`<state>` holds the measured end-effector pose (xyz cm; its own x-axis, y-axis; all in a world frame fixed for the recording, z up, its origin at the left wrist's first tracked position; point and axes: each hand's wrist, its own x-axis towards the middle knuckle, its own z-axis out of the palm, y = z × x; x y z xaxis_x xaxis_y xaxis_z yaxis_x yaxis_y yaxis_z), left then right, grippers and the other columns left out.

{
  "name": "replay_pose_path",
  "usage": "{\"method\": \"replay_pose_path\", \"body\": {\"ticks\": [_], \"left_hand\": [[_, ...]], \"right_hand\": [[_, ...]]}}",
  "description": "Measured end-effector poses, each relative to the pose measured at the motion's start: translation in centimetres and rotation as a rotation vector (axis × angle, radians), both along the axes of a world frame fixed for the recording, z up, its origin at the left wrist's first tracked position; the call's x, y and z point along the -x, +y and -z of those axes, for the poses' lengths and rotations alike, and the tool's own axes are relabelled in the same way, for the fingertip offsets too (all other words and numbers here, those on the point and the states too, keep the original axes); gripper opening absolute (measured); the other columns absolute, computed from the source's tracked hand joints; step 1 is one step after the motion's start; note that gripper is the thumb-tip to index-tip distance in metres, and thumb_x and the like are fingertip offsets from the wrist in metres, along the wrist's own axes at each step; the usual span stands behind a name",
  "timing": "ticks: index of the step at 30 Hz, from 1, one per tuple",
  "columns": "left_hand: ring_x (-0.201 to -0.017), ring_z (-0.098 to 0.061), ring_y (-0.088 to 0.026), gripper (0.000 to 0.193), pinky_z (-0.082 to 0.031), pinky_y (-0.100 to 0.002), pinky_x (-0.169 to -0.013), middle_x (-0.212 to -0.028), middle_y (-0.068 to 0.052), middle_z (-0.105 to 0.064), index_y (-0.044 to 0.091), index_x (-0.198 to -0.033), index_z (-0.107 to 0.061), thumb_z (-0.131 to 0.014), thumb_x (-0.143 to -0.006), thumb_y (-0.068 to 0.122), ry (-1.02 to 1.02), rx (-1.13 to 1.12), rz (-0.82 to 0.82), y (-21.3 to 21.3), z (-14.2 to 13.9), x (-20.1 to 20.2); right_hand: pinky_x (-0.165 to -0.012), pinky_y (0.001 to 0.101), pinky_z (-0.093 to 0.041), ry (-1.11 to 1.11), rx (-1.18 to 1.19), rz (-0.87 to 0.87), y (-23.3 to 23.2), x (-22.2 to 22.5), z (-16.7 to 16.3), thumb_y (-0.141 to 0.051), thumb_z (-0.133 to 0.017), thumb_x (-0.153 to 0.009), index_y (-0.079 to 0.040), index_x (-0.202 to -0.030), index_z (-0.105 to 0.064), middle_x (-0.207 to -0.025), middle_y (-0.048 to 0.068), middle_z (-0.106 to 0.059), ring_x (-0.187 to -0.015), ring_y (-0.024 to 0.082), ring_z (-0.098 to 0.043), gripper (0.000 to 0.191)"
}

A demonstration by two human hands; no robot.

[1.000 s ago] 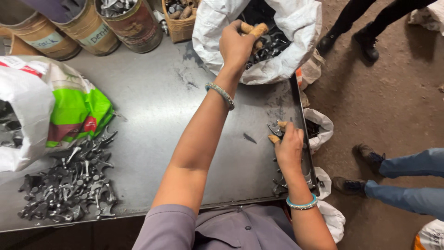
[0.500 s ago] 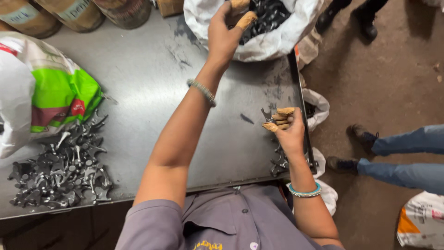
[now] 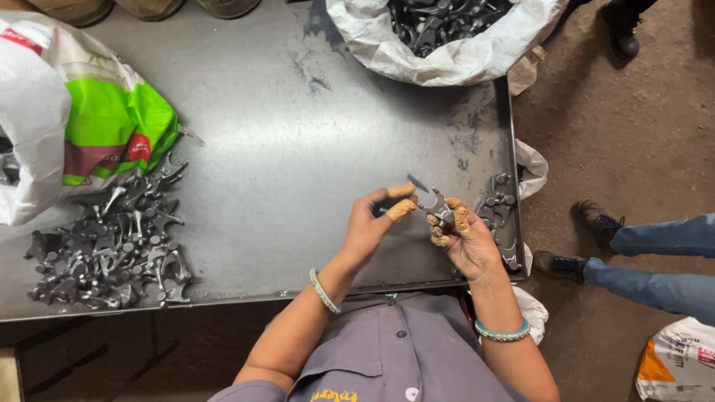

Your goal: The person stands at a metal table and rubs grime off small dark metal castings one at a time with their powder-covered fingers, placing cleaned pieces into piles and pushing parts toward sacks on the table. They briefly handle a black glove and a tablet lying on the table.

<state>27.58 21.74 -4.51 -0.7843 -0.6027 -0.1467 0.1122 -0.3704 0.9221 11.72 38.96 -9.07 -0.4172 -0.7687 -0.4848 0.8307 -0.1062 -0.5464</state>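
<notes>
A workshop seen from above: a dark grey metal table [image 3: 298, 134] fills most of the frame, with brown dirt floor down the right side.

Just right of centre, low in the frame, both hands meet over the table around one small part [image 3: 436, 207]. It is a dull grey metal piece, forked at one end, with a short stem; finer detail is too small to tell. The right hand [image 3: 469, 242] is half closed, cradling the part at its fingertips. The left hand [image 3: 372, 223] reaches in from the left and pinches the part's upper left end between thumb and forefinger, the other fingers loosely curled. The fingertips [image 3: 402, 210] of both hands wear tan coverings. Each wrist has a bangle.

The step in hand looks like checking a single piece, held up close and turned between the fingers. The next move would call for a firm pinch by one hand so the other can let go without dropping it.

Just right of the hands, at the table's right edge, lies a small cluster [image 3: 500, 216] of like parts. At the lower left sits a large heap [image 3: 112, 246] of the same grey pieces. Above it, at the far left, lies a white and green sack [image 3: 89, 126]. At the top, right of centre, an open white bag [image 3: 447, 45] holds dark metal parts.

On the floor at the right edge are another person's shoes and blue trouser legs [image 3: 663, 257].
</notes>
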Motion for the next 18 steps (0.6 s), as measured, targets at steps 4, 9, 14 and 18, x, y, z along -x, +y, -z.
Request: {"method": "replay_pose_path", "body": {"ticks": [4, 9, 14, 18], "left_hand": [[-0.097, -0.071, -0.012, 0.035, -0.055, -0.026, -0.081, -0.112, -0.009, -0.076, -0.002, -0.130, -0.069, -0.064, -0.097, 0.007, -0.036, -0.148, 0.002, 1.1, 2.1, -0.8], [-0.097, -0.071, -0.014, 0.035, -0.057, -0.026, -0.082, -0.112, -0.010, -0.075, -0.002, -0.133, -0.066, -0.065, -0.100, 0.009, -0.041, -0.210, -0.042, 0.9, 2.2, -0.9], [-0.104, -0.073, -0.016, 0.038, -0.060, -0.027, -0.087, -0.117, -0.011, -0.075, -0.001, -0.134, -0.065, -0.065, -0.099, 0.013, -0.005, -0.344, -0.012, 1.0, 1.0, -0.8], [-0.104, -0.073, -0.015, 0.035, -0.061, -0.027, -0.090, -0.116, -0.010, -0.075, -0.003, -0.126, -0.067, -0.072, -0.094, 0.009, 0.000, -0.361, -0.046, 1.4, 1.2, -0.5]], "right_hand": [[-0.063, 0.0319, -0.058, 0.145, 0.067, -0.044, -0.7, -0.9, -1.4, -0.014, -0.072, -0.096, -0.002, -0.123, -0.062, -0.098, 0.014, -0.073, -0.079, 0.022, -0.070, 0.031], [-0.076, 0.0305, -0.060, 0.756, -0.081, 0.006, -1.9, -3.1, -4.3, -0.005, -0.084, -0.080, -0.003, -0.123, -0.052, -0.106, 0.009, -0.070, -0.090, 0.016, -0.069, 0.054], [-0.078, 0.0319, -0.058, 1.591, -0.435, 0.044, -2.2, -4.9, -5.8, -0.011, -0.095, -0.071, 0.002, -0.122, -0.053, -0.107, 0.012, -0.070, -0.090, 0.020, -0.070, 0.067], [-0.077, 0.0335, -0.058, 1.692, -0.413, 0.032, -2.3, -5.0, -5.7, -0.010, -0.094, -0.073, 0.003, -0.125, -0.052, -0.108, 0.015, -0.067, -0.089, 0.023, -0.069, 0.068]]}}
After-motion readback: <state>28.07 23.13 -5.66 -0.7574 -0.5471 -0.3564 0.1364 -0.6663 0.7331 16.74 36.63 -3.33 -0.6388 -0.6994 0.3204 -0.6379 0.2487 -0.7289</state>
